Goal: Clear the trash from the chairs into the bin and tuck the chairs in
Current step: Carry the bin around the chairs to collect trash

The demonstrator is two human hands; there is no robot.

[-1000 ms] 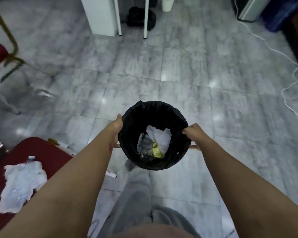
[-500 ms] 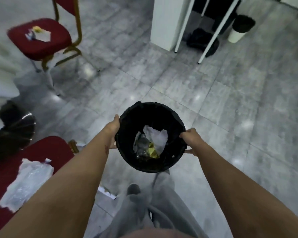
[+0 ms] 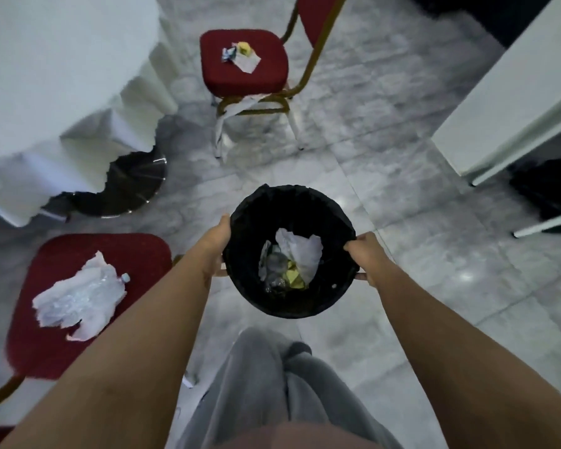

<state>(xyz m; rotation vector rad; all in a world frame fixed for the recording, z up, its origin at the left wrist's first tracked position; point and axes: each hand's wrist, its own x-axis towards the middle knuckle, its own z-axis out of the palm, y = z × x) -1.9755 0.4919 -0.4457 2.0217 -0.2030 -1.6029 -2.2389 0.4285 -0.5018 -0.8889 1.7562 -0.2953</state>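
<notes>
I carry a black-lined bin (image 3: 250, 254) in front of me above the floor. My left hand (image 3: 217, 244) grips its left rim and my right hand (image 3: 365, 254) grips its right rim. Inside lie crumpled white paper, a clear plastic bottle and a yellow scrap. A red chair (image 3: 136, 254) stands at my lower left with a crushed plastic bottle and white wrapper (image 3: 78, 296) on its seat. A second red chair (image 3: 266, 76) with a gold frame stands ahead, holding a paper, a yellow scrap and a small wrapper (image 3: 242, 55).
A round table with a white cloth (image 3: 46, 76) fills the upper left, its shiny dark base (image 3: 127, 186) showing under the cloth. A white desk (image 3: 515, 102) stands at the right with a black bag (image 3: 551, 189) beneath it. Grey marble floor lies between.
My view has turned left while both hands keep hold of the bin. The far red chair and the white-clothed table have come into view ahead, and the near chair sits closer.
</notes>
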